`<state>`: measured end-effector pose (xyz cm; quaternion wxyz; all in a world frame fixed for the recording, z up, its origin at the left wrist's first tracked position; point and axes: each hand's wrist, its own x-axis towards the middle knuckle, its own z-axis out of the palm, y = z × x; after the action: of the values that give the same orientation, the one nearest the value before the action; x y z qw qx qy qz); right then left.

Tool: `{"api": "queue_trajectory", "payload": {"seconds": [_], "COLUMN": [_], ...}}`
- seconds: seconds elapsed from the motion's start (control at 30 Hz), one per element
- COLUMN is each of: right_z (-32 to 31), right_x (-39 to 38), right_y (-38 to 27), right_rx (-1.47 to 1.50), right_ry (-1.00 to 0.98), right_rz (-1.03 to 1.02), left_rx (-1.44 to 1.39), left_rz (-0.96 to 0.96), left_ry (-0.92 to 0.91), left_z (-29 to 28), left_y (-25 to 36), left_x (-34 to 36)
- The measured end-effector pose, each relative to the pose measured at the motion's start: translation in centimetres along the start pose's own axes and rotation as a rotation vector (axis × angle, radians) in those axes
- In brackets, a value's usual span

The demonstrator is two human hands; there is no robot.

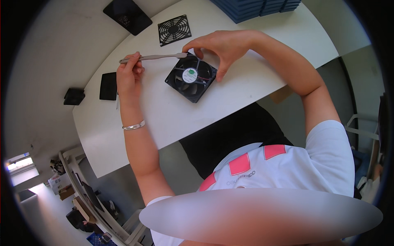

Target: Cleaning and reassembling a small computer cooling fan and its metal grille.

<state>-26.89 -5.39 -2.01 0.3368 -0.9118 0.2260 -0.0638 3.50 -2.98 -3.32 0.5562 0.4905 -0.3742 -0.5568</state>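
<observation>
A square black cooling fan with a round white and green label at its hub rests on the white table. My right hand is curved round its far right side, fingers at the far corner and thumb by the right corner. In my left hand, the fingers pinch the handle of a grey toothbrush-like brush. Its head touches the fan's frame at the far corner, close to my right fingertips. The bristles are too small to make out. Beyond the fan lies a black fan grille, apart from both hands.
Left of my left hand lies a dark flat rectangular piece, with a thin rod beside it. A black tablet-like panel is at the far edge. Blue stacked trays stand at the far right; a small black box is at the left edge.
</observation>
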Motion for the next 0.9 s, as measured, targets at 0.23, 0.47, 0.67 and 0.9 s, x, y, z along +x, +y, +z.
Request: {"api": "queue_trajectory", "payload": {"seconds": [0.23,0.47,0.67,0.9], "right_z": [-0.1,-0.5,0.0,0.0], "right_x": [-0.3,-0.6,-0.8,-1.0], "right_y": [-0.3,-1.2,-0.9,-1.3], "right_rx": [0.004,-0.041,-0.118,-0.100], "right_ry": [-0.015,-0.022,0.012,0.037], "right_rz": [0.064,0.073,0.034,0.040], "left_rx": [0.131,0.054,0.080,0.039], "left_rz": [-0.019,-0.052,-0.040,-0.009], "left_ry": [-0.104,-0.072,-0.027,-0.013], "left_z": [-0.2,0.0,-2.6,-2.5], "left_y": [0.8,0.8,1.6,1.6], "left_x": [-0.3,-0.5,0.2,0.2]}}
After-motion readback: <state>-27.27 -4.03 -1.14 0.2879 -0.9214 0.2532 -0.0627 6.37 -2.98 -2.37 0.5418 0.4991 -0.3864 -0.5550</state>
